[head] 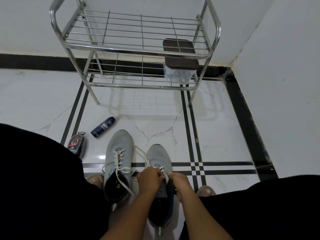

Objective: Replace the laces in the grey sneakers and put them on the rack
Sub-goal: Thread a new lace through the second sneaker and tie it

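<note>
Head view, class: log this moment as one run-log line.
step: lacing right sneaker | left hand: pinching white lace | right hand: pinching lace | left sneaker: laced, untied | rack: no sneakers

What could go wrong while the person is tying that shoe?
The long loose lace on the left shoe trails across the floor and could snag or get stepped on. Both hands, left hand and right hand, are pulling the lace on the right shoe, so it might end up uneven. The spray can could roll underfoot.

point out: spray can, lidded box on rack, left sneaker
spray can [103,126], head view, middle of its dark body
lidded box [180,53], head view, brown lid top
left sneaker [119,141], head view, grey toe mesh
</note>
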{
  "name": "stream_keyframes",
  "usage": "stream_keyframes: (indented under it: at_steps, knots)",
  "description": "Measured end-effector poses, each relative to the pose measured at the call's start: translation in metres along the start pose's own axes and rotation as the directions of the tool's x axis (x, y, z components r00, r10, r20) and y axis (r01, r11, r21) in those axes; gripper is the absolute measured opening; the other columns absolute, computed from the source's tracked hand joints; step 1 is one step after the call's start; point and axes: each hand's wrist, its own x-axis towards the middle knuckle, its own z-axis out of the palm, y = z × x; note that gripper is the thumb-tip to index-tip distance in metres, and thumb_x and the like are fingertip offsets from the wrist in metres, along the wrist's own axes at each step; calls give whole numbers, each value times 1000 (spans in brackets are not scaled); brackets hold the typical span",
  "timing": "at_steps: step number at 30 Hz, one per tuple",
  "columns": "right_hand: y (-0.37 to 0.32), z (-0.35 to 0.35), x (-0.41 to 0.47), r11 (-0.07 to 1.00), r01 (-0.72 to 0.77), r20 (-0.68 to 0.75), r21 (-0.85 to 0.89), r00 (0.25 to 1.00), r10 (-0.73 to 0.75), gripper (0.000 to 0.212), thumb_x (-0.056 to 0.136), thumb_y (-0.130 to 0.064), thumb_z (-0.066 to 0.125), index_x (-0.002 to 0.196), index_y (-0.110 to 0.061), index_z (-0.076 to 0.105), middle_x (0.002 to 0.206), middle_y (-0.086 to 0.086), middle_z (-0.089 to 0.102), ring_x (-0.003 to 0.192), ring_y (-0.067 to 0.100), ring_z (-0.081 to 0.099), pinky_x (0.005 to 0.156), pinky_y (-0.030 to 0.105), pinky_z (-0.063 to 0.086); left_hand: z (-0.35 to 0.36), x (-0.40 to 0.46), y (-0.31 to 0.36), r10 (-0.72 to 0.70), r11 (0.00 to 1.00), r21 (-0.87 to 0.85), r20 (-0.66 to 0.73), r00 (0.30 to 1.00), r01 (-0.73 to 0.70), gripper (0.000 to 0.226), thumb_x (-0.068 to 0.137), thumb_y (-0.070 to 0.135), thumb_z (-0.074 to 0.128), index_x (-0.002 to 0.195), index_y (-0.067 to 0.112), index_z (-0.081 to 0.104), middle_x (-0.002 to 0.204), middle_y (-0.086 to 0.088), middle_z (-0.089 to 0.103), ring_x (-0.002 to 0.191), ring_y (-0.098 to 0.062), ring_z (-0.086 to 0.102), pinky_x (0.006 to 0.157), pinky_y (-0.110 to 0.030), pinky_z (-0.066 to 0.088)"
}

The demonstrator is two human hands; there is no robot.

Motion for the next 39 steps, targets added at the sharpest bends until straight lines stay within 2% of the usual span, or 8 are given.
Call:
stream_keyframes:
  at_steps: [8, 13, 18, 24, 28, 30, 34, 39]
  knots:
    - [1, 3, 16, 996, 19, -83, -90, 996, -27, 22, 92, -15, 48, 72, -15, 56, 84, 8, 59, 84, 25, 56, 76, 34, 49, 2, -22, -13, -89, 991, 79, -212, 973, 108, 36, 83, 48, 61, 105, 25, 44, 113, 5, 51, 109, -18, 47, 87, -29, 40]
    - [-34, -47, -4, 862, 102, -310, 496, 948, 66, 10, 89, -8, 47, 88, -6, 56, 83, 8, 60, 69, 17, 57, 62, 32, 51, -2, -28, -20, -223, 950, -260, -166, 960, 176, 36, 84, 38, 67, 99, 16, 42, 104, -5, 59, 98, -27, 59, 72, -34, 43]
    - [-115, -87, -61, 777, 625, -922, 81, 344, -181, 19, 101, -17, 30, 112, -10, 43, 88, 6, 54, 71, 23, 56, 60, 38, 49, -6, -30, -22, -250, 951, -211, -89, 964, 227, 38, 87, 45, 59, 108, 15, 46, 109, -8, 65, 103, -29, 62, 74, -33, 44]
    - [-31, -18, -38, 794, 279, -49, -540, 931, -361, 23, 98, -27, 42, 109, -16, 58, 106, 10, 65, 97, 28, 62, 82, 32, 51, -4, -30, -27, -215, 968, -122, 45, 976, 219, 49, 83, 54, 56, 108, 12, 58, 109, -10, 65, 104, -28, 61, 82, -34, 50]
    - [-1, 2, -36, 863, 163, -14, -478, 981, -193, 22, 96, -26, 47, 107, -13, 61, 119, 12, 63, 109, 29, 59, 87, 30, 45, -7, -30, -31, -173, 980, -88, 80, 982, 180, 39, 87, 44, 54, 110, 13, 56, 111, -9, 64, 106, -28, 61, 85, -35, 50]
    - [-12, -15, -35, 998, 49, -363, -51, 930, -64, 28, 95, -14, 46, 115, -1, 60, 118, 19, 62, 110, 35, 60, 89, 38, 48, -8, -31, -34, -184, 979, -78, 80, 980, 190, 32, 91, 37, 50, 111, 13, 53, 113, -10, 61, 106, -29, 60, 83, -35, 48]
    - [-26, -53, -45, 735, 235, -628, 636, 710, 317, 31, 93, -3, 43, 121, 8, 50, 119, 29, 58, 104, 39, 59, 85, 41, 46, -10, -31, -35, -178, 979, -80, 91, 980, 186, 35, 92, 37, 48, 113, 10, 47, 114, -11, 59, 104, -29, 59, 81, -36, 48]
    - [-14, -16, -36, 958, 136, -360, -253, 906, -223, 46, 91, -12, 42, 135, -25, 42, 124, 12, 60, 107, 33, 60, 83, 36, 48, -9, -29, -36, -114, 987, -106, 53, 992, 119, 28, 98, 41, 35, 111, 19, 45, 111, -8, 62, 102, -29, 58, 78, -34, 45]
